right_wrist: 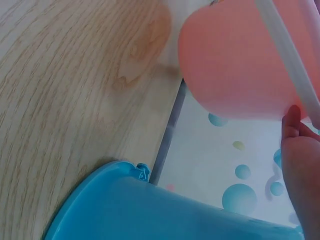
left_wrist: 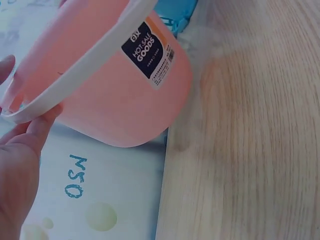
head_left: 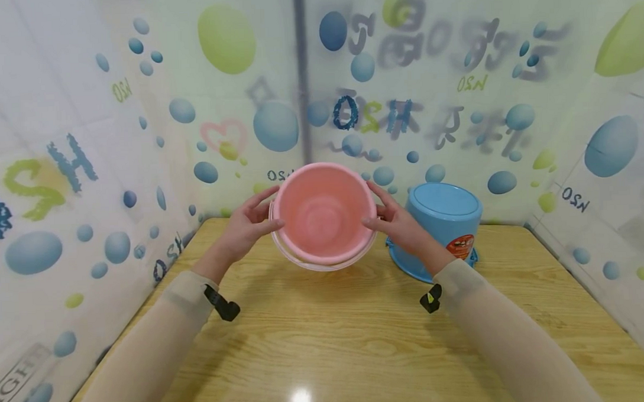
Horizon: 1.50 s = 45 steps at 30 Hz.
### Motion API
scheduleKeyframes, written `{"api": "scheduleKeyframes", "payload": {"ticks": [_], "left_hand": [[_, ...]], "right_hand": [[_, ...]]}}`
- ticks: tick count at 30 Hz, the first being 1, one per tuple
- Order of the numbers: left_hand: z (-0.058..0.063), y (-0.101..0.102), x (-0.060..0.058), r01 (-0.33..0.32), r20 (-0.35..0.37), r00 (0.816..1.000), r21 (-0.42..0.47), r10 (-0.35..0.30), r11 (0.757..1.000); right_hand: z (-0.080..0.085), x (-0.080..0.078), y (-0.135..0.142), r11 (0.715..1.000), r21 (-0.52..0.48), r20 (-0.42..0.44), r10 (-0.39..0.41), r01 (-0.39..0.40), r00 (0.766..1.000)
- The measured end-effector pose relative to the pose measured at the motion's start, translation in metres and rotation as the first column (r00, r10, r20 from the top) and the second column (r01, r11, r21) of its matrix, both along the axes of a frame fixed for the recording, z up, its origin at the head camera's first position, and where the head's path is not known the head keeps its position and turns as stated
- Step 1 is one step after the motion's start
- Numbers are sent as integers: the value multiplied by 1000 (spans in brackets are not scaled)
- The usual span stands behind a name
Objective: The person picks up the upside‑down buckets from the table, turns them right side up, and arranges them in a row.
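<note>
A pink bucket (head_left: 322, 210) is held up over the table, its mouth tilted toward the head camera and its inside bare. My left hand (head_left: 243, 230) grips the rim at the left, thumb on the near side and fingers behind. At the opposite side my right hand (head_left: 399, 222) holds the rim in the same way. The white handle (left_wrist: 80, 72) hangs down around the rim. On the bucket's outer wall a dark label (left_wrist: 150, 52) reads "HOT SALE GOODS". Just right of my right hand, a blue bucket (head_left: 441, 203) stands upside down.
The wooden table (head_left: 326, 331) runs up to walls covered by a printed sheet (head_left: 274, 55) with blue and green dots. A red sticker (head_left: 460, 247) is on the blue bucket, whose rim (right_wrist: 75, 197) rests on the table near its back edge.
</note>
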<state>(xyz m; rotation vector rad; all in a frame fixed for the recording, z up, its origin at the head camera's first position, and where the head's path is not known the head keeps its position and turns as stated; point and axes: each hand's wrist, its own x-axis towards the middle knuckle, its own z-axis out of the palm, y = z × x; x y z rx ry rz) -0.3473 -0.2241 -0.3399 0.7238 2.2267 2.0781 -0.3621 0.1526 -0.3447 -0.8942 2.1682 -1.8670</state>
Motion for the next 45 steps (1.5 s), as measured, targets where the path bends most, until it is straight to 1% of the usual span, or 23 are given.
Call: {"api": "scheduleKeyframes", "payload": {"ticks": [3, 6, 10, 13, 16, 19, 22, 27, 31, 34, 37, 40, 45], "left_hand": [[2, -1, 0, 24, 5, 1000, 18, -24, 1000], [1, -2, 0, 62, 0, 998, 39, -62, 997], [0, -4, -1, 117, -2, 993, 60, -117, 991], [1, -4, -2, 131, 0, 991, 55, -131, 990], [2, -4, -3, 104, -1, 995, 7, -104, 995], [3, -4, -3, 75, 0, 997, -38, -75, 996], [4, -4, -4, 47, 2, 999, -70, -47, 996], [5, -4, -6, 13, 4, 1000, -96, -13, 995], [7, -1, -6, -22, -8, 1000, -135, 21, 991], [9, 1, -6, -47, -17, 999, -161, 44, 986], [9, 3, -8, -51, -20, 999, -163, 48, 985], [9, 4, -10, -48, -18, 999, -162, 45, 986], [8, 6, -10, -68, -28, 998, -189, 63, 980]], "right_hand": [[0, 0, 1, 1000, 19, 10, -3, 3, 1000], [0, 1, 2, 999, 35, 19, 7, -7, 1000], [0, 0, 2, 999, 21, 48, 43, -44, 998], [0, -1, 2, 997, 0, 71, 71, -71, 995], [-1, -2, 3, 996, -12, 79, 90, -89, 993], [0, -1, 3, 996, -14, 75, 92, -91, 993], [2, 1, 3, 997, -10, 69, 75, -75, 995], [5, 1, 3, 999, -16, 50, 50, -49, 998], [4, -3, 4, 998, -43, 31, 38, -37, 999], [3, -5, 5, 999, -46, 11, 14, -14, 1000], [2, -7, 6, 999, -41, -2, -24, 23, 1000], [2, -9, 6, 997, -57, -1, -44, 44, 999], [3, -10, 4, 995, -84, -2, -45, 45, 999]]}}
